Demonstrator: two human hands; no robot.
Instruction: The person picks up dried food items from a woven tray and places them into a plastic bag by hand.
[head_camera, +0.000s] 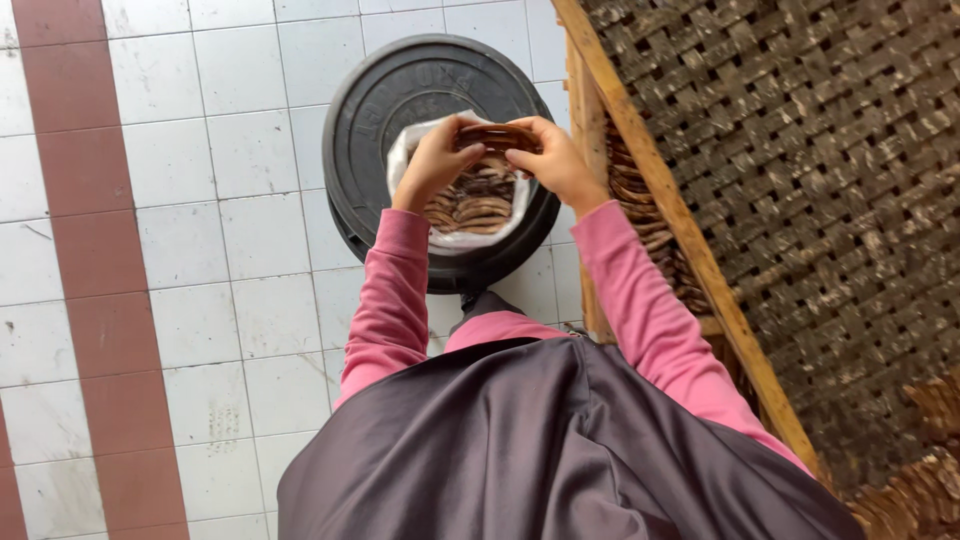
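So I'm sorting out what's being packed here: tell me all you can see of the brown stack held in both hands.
The brown stack is a short pile of thin, dark, flat discs, dry-looking, held level. The left hand grips one end, the right hand the other. It hangs just over a white bag of similar pieces, which sits on a round black lid.

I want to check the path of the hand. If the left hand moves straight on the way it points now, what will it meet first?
The left hand points across toward the right hand. It would first press further into the brown stack held between both hands, above the white bag. Depth is unclear.
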